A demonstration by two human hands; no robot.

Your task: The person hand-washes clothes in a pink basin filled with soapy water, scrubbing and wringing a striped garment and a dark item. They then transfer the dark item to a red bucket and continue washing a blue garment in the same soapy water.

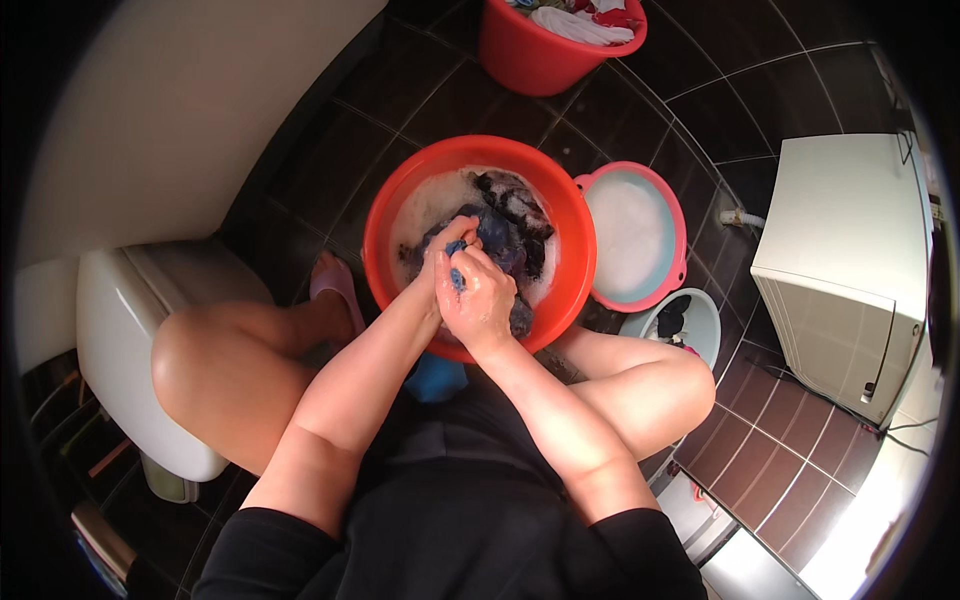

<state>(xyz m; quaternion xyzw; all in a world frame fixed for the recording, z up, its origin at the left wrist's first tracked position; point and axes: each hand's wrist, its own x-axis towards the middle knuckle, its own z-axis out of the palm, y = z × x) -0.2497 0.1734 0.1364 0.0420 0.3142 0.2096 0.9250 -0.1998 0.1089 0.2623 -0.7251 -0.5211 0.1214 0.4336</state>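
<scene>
Before me stands a red plastic basin (pixel 384 296) with sudsy water and soaked dark clothes (pixel 517 196) in it. My left hand (pixel 448 238) and my right hand (pixel 480 296) are close together above the basin's middle. Both grip a dark blue wet cloth (pixel 457 280), bunched so that only small bits show between the fingers. Its larger part appears to hang down into the basin, partly hidden under my hands. Suds and water glisten on my right hand.
A pink-rimmed basin (pixel 628 232) of white foam touches the red one's right side. A pale tub (pixel 709 322) with dark garments sits nearer. Beyond is a red bucket (pixel 517 52) of clothes. A white appliance (pixel 840 217) stands right; a white ceramic fixture (pixel 120 330) is left.
</scene>
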